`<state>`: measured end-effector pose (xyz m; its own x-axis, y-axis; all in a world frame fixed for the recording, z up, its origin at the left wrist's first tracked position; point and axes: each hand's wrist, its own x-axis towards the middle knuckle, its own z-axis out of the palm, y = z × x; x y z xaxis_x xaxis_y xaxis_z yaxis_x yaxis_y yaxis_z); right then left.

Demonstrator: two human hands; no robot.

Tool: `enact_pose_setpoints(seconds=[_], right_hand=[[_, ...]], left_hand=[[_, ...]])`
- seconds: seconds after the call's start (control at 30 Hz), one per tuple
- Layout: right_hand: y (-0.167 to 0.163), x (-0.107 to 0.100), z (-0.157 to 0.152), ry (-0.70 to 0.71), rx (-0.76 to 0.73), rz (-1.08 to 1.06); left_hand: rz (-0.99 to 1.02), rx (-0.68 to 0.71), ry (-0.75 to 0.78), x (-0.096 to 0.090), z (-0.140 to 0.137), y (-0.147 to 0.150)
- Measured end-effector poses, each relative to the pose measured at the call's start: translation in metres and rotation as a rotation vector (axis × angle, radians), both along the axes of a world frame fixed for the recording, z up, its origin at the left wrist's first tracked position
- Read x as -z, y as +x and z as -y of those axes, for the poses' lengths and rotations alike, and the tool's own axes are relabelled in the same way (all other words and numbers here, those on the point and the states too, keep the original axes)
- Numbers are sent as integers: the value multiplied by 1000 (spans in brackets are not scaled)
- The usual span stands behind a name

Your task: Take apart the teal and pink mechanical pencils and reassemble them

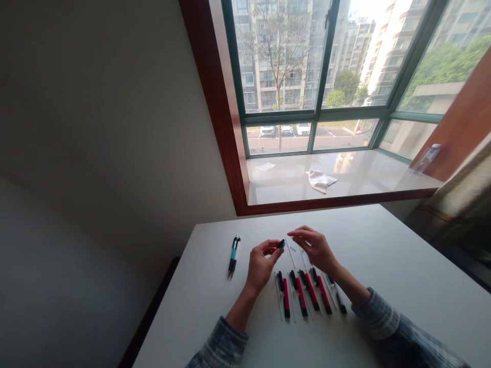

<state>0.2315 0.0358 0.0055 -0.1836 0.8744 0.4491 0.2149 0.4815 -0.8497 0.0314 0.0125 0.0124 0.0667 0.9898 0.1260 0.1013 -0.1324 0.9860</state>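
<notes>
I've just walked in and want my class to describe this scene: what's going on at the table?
A person at a white table is handling pen parts. The left hand pinches a small black-and-teal piece. The right hand hovers close to its right, with nothing clearly visible in its grip. Nearer the person lie red and black parts and thin pale rods. Two pens lie off to the left.
</notes>
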Motion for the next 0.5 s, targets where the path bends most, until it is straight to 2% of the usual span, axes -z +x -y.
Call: enact_pose_setpoints(seconds=[0.3,0.43,0.5], right_hand=[[-8,1,5,-26,-33,-49],[-8,4,4,-93,-139,-117],[-6,5,2,-106,-144,-125]], left_hand=[[-74,68,80,-5,3,-1],[-84,57,81,-1,1,0],[-73,42,68,2,0,0]])
